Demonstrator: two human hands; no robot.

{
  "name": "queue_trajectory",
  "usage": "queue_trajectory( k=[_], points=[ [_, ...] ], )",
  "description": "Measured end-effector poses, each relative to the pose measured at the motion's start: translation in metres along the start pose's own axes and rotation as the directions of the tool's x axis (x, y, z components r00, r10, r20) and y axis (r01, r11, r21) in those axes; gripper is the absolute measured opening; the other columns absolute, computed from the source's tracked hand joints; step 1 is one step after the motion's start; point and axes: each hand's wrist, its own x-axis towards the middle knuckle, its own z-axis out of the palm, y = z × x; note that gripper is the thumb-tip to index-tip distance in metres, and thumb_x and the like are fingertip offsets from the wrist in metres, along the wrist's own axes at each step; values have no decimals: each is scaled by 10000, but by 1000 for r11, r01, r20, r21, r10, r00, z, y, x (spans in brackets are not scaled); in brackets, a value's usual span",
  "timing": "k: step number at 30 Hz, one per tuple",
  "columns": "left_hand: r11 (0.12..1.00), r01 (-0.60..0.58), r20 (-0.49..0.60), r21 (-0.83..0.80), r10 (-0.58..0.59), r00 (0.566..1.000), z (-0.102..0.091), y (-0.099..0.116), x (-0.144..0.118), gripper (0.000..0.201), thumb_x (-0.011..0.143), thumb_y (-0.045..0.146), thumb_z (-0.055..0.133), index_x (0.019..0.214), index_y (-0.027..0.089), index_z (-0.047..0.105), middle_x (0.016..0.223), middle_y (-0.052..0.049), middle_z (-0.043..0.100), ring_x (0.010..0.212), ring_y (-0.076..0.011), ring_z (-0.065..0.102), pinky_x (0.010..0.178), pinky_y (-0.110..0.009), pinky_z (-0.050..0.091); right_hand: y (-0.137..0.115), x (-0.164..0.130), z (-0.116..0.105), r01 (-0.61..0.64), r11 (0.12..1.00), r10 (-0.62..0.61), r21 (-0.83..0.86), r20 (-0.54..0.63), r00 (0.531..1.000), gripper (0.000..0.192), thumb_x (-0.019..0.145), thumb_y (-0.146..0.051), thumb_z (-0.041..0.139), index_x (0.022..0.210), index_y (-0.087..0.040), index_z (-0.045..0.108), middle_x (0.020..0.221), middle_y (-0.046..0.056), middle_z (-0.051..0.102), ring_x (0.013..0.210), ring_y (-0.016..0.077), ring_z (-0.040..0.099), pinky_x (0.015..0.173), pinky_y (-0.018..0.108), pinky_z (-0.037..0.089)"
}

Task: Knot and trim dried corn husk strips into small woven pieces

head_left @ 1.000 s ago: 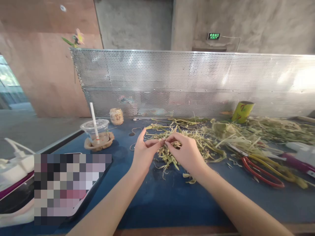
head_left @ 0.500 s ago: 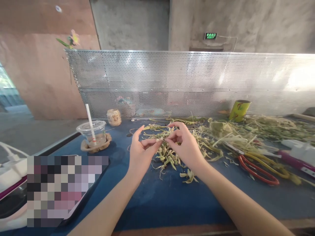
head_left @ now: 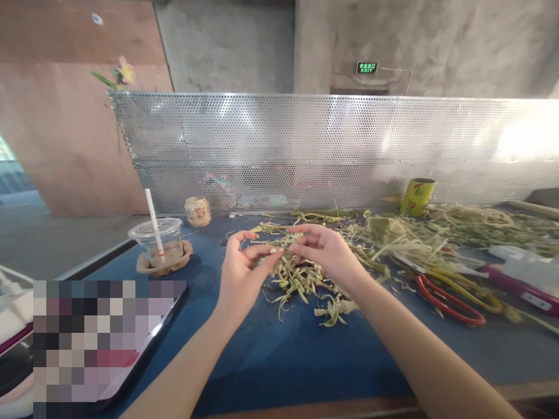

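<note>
My left hand (head_left: 244, 270) and my right hand (head_left: 327, 253) face each other over the middle of the table. On each, thumb and fingers are pinched together, with the fingertips a short gap apart. Whatever sits in either pinch is too small to name. Below and behind them lies a loose pile of dried, pale-green plant strips (head_left: 301, 282), partly covered by the hands. A curled leafy scrap (head_left: 334, 311) rests at its near edge, beneath my right wrist.
To the right lie red-handled scissors (head_left: 449, 302), yellow handles (head_left: 469, 291), a purple-and-white power strip (head_left: 519, 288), more dried leaves (head_left: 476, 224) and a yellow-green tube (head_left: 417, 196). At left are a lidded cup (head_left: 163, 235) and a tablet (head_left: 144, 361). A perforated metal panel (head_left: 271, 139) stands behind.
My fingertips have drawn slightly apart, the left hand shifting a little to the left. The whole view has moved slightly; the objects on the table stay in place.
</note>
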Motion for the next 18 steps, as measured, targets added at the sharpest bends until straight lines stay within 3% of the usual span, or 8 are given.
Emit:
queue_trajectory(
  k=[4, 11, 18],
  points=[
    [994, 24, -7, -107, -25, 1000, -2, -4, 6, 445, 624, 192, 708, 909, 214, 366, 677, 28, 666, 622, -94, 607, 604, -190, 467, -4, -2, -5, 100, 988, -90, -120, 91, 992, 324, 671, -195, 639, 989, -209, 584, 838, 13, 656, 727, 100, 595, 695, 266, 487],
    [987, 39, -14, -155, -42, 999, 0, -4, 6, 441, 618, 167, 706, 891, 211, 362, 656, 43, 664, 611, -82, 602, 606, -187, 463, 4, -1, 1, 221, 935, -240, -278, -34, 970, 101, 692, -178, 617, 781, -205, 659, 750, 11, 660, 647, 115, 584, 622, 274, 484],
    [978, 105, 22, -181, -103, 994, 0, -5, 5, 434, 624, 162, 699, 898, 212, 366, 633, 57, 655, 617, -80, 599, 627, -198, 459, -1, -6, 1, 388, 793, -440, -469, 0, 898, 90, 717, -172, 612, 750, -231, 670, 774, 0, 666, 698, 122, 579, 593, 250, 475]
  ],
)
